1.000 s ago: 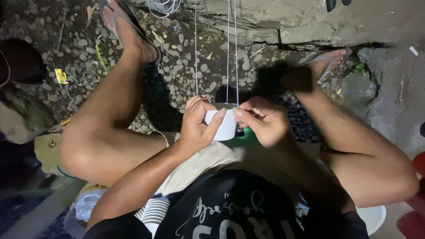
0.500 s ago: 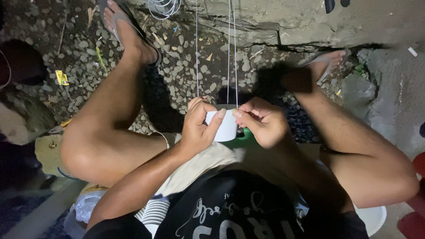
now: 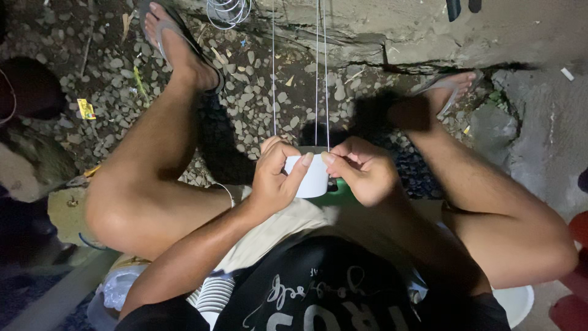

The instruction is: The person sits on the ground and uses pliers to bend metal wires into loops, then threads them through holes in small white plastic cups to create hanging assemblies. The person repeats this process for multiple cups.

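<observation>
The ground is dark soil strewn with pale gravel (image 3: 257, 92), running from nine to twelve o'clock; a cracked concrete slab (image 3: 398, 30) spans twelve to three o'clock. The person sits low, knees spread, each foot in a sandal (image 3: 165, 27) on the stones. At the centre the left hand (image 3: 275, 178) wraps its fingers around a white cup (image 3: 312, 178), thumb pressed on the side. The right hand (image 3: 361, 171), just beside it at three o'clock, pinches the cup's rim with curled fingers. Thin white strings (image 3: 318, 73) rise taut from the cup towards twelve o'clock. A coil of wire (image 3: 228, 9) lies at the top edge. A stack of white plates (image 3: 214, 294) sits at seven o'clock.
</observation>
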